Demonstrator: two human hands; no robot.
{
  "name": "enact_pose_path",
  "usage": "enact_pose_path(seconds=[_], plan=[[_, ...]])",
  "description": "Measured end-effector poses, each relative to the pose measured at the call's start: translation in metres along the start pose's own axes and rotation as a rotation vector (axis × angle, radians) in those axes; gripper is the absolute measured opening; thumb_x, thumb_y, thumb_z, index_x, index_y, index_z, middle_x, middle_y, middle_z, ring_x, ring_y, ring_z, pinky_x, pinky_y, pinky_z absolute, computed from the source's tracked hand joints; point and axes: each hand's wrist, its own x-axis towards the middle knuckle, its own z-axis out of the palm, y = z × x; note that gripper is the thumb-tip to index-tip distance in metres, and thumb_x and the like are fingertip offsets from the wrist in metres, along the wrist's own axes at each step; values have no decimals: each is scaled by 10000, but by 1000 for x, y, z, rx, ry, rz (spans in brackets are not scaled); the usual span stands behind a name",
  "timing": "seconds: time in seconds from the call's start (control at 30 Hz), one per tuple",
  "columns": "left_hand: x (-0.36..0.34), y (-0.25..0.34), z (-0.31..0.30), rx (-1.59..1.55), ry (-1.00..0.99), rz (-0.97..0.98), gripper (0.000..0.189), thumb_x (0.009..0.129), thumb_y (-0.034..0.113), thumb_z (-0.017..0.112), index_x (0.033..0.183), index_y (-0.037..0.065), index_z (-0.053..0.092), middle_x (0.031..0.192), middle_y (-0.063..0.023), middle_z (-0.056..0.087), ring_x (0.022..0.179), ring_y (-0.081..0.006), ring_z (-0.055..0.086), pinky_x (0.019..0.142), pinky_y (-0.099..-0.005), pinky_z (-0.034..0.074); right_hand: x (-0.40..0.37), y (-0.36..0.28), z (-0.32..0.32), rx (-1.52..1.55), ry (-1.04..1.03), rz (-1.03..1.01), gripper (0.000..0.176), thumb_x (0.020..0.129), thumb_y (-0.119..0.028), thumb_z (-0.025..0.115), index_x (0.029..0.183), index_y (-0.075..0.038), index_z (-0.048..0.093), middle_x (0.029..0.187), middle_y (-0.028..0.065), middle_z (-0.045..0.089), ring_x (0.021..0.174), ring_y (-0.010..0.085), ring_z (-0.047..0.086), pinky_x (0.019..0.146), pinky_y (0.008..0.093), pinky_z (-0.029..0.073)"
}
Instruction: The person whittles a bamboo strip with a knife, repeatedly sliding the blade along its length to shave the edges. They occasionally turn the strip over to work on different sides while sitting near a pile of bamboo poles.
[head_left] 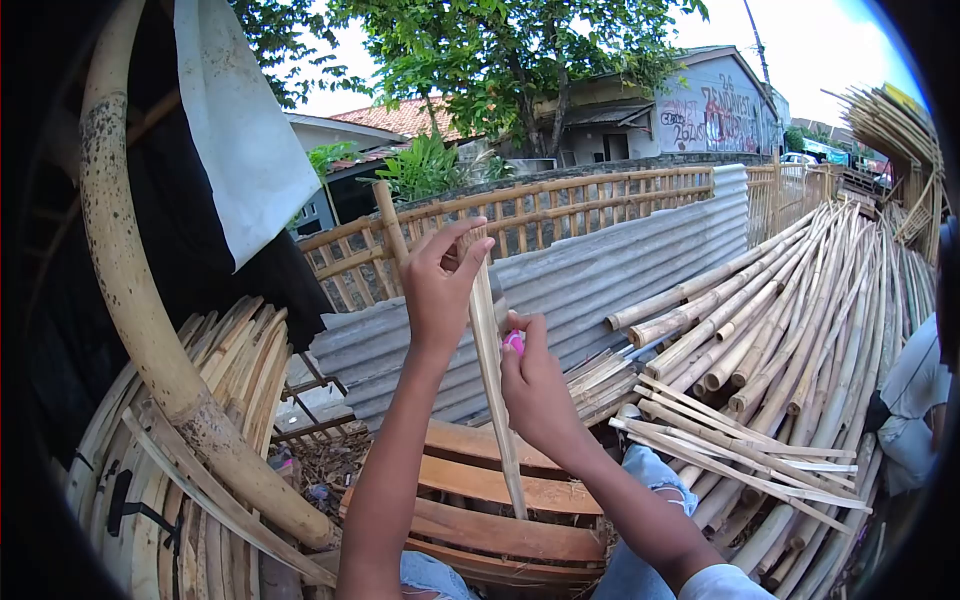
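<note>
My left hand (440, 285) pinches the top end of a split bamboo strip (487, 345), which stands nearly upright with its lower end down at a slatted wooden bench (540, 490). In my right hand (540, 390) is a knife (514, 342) with a pink handle, closed in the fingers. Its short blade points up beside the right edge of the strip, a little below my left hand. Most of the handle is hidden by the fingers.
A thick bamboo pole (130, 270) curves up at left, beside bundled split bamboo (240, 360). Long bamboo poles (790, 330) lie piled at right, with loose strips (745, 450) across them. Corrugated sheeting (590, 260) stands ahead. Another person (915, 400) is at the right edge.
</note>
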Motion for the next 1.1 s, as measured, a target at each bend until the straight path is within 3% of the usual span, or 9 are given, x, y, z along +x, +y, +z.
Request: enact_pose_path(seconds=[0.03,0.17,0.3,0.33,0.4,0.63,0.7,0.93,1.1], plan=[[1,2,-2,22,-1,-9,222,785,122,739,998,72,707,654,-30,499,547,-105,423,510,-280,360,1,-4,-5,15,-48,19,293,954,-103,365,1206,43,330,767,330,569,718,498,571,639,537,409],[0,8,5,-5,8,-32,215,792,116,730,1001,73,706,656,-23,495,555,-103,425,515,-280,368,12,-21,-5,36,21,-50,264,948,-108,381,1175,24,348,837,305,566,782,484,567,690,497,425],[1,0,3,62,19,-6,214,800,121,725,1007,72,705,696,-21,546,567,-94,442,531,-269,383,-2,-7,1,38,16,-31,270,937,-82,360,1182,29,340,789,337,562,757,523,551,683,560,393],[1,2,1,-2,8,-45,210,805,124,721,1007,68,705,736,-21,578,576,-90,452,541,-263,390,0,-4,-2,-9,29,-82,304,921,-67,390,1196,43,319,665,336,555,698,535,554,636,598,406],[2,0,-1,-4,-23,-99,204,825,128,706,1016,59,704,844,-30,647,599,-75,473,560,-247,405,10,-9,-6,-26,-5,-87,297,916,-64,391,1182,49,320,667,339,555,704,535,555,636,596,412],[0,2,1,-104,-3,-105,211,850,146,689,1031,39,697,798,5,599,626,-55,433,569,-213,369,5,-3,-1,-84,-48,-98,259,864,-31,422,1083,59,319,640,336,554,680,537,558,653,593,428],[1,2,-5,-59,-15,-97,208,859,146,682,1038,43,697,785,21,580,636,-45,429,575,-203,361,-2,8,-2,-137,-216,52,278,861,-30,428,1096,64,315,644,342,552,677,534,559,654,596,423],[0,3,-1,-340,-121,-103,242,865,172,688,1083,67,684,765,59,542,654,-31,400,603,-195,353,15,-31,-19,110,6,-116,309,887,-34,416,1165,56,315,654,331,560,680,535,556,628,595,411],[1,-1,3,-367,-120,-146,255,858,169,697,1090,67,681,725,78,486,666,-27,386,607,-183,328,-1,-10,-8,6,-58,-35,311,895,-46,412,1172,62,320,661,337,558,688,536,557,630,589,414]])
